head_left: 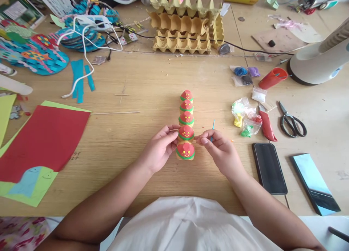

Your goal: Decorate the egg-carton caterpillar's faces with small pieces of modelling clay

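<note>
A strip of egg-carton cups (186,119) stands in a line on the table in front of me. Each of its several cups has a red top, a green band and a yellow smiling face. My left hand (158,149) grips the strip's left side near the second-closest cup, thumb and fingers closed on it. On the other side, my right hand (222,151) pinches a thin blue stick-like tool (213,125), whose upper end points away from me. Its fingertips are close to the strip's right side; whether they touch it, I cannot tell.
Right of the strip lie bagged modelling clay (242,111), a red utility knife (267,123), scissors (291,122) and two phones (269,169). A red cup (272,79) stands farther back. Egg cartons (182,42) are stacked behind; red paper (49,138) and white cable (84,51) lie left.
</note>
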Motion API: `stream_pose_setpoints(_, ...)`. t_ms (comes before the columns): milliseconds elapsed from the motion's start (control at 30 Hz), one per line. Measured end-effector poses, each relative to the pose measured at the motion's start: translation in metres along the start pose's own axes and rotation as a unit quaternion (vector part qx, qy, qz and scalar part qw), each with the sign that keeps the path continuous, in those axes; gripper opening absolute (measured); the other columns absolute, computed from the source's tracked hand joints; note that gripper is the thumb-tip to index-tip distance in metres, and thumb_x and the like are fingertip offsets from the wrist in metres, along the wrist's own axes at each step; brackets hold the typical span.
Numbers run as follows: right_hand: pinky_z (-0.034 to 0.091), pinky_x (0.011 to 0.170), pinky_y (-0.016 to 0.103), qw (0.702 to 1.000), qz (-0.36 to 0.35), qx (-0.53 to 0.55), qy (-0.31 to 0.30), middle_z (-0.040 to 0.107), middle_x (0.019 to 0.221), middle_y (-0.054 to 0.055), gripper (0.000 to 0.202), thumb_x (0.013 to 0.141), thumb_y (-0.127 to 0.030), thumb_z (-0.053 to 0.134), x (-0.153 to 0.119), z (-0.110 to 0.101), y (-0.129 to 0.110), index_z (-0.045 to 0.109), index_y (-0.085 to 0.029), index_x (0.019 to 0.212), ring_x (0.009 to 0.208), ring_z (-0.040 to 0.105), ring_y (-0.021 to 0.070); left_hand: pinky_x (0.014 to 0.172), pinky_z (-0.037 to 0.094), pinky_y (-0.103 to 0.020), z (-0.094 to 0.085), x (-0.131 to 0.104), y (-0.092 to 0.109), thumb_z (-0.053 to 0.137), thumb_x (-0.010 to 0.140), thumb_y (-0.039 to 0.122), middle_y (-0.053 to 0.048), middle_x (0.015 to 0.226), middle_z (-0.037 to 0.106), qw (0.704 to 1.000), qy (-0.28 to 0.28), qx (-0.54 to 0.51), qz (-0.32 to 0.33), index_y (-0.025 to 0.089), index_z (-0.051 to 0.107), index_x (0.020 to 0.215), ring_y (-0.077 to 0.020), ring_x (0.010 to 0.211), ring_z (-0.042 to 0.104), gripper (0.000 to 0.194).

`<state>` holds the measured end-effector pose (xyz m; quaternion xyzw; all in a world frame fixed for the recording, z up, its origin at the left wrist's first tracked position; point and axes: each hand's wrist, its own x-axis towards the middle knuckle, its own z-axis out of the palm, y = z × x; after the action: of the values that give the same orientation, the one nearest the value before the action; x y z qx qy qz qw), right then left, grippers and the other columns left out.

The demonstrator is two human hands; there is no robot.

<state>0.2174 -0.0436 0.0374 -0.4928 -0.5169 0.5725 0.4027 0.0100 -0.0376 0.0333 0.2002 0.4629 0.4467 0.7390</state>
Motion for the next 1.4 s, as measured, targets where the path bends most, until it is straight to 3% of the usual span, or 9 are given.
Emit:
stream_pose_setpoints(200,0.051,0.076,0.033,0.998,0.006,0.014,0.054,0.072,0.084,0.003,0.026,0.088,-0.048,0.077,0.0,-0.002,0.0,0.071,-0.022,0.086,0.081,0.064,0.0188,0.066,0.052,-0.025,0.005,-0.005,0.002,0.075,0.087,0.028,-0.001,0.091,0.067,0.999,-0.011,-0.025,-0.017,0.021,0.064,0.11,-0.0113,0.071,0.059,0.026)
stream_pose_setpoints(367,0.05,0.067,0.03,0.995,-0.044,0.034,0.087,0.073,0.08,0.002,0.019,0.085,-0.04,0.082,-0.003,0.001,-0.002,0.073,-0.024,0.082,0.072,0.062,0.0157,0.063,0.049,-0.024,0.007,-0.011,-0.001,0.076,0.088,0.03,0.0,0.089,0.065,0.999,-0.022,-0.033,-0.031,0.022,0.066,0.11,-0.0105,0.068,0.057,0.026)
stream_pose_setpoints(600,0.055,0.07,0.034,0.988,-0.14,0.016,0.068,0.078,0.081,0.003,0.009,0.089,-0.036,0.079,-0.007,0.005,-0.004,0.08,-0.027,0.088,0.073,0.069,0.0184,0.059,0.046,-0.019,0.011,-0.017,-0.005,0.082,0.084,0.03,0.002,0.08,0.062,0.996,-0.036,-0.063,-0.053,0.025,0.066,0.11,-0.008,0.065,0.052,0.031)
stream_pose_setpoints(967,0.051,0.06,0.031,0.988,-0.141,0.046,0.034,0.073,0.073,0.002,0.008,0.085,-0.035,0.082,-0.007,0.008,-0.003,0.08,-0.028,0.083,0.065,0.062,0.0159,0.06,0.046,-0.02,0.018,-0.026,-0.005,0.086,0.08,0.033,-0.002,0.097,0.069,0.991,-0.054,-0.07,-0.104,0.025,0.068,0.11,-0.01,0.073,0.059,0.036)
stream_pose_setpoints(1400,0.047,0.06,0.031,0.988,-0.14,0.054,0.021,0.062,0.069,-0.001,0.008,0.086,-0.029,0.081,-0.009,0.007,0.002,0.075,-0.028,0.083,0.063,0.053,0.0141,0.057,0.046,-0.019,0.018,-0.027,-0.005,0.086,0.08,0.03,-0.001,0.09,0.066,0.988,-0.058,-0.084,-0.113,0.024,0.069,0.107,-0.0082,0.065,0.054,0.032)
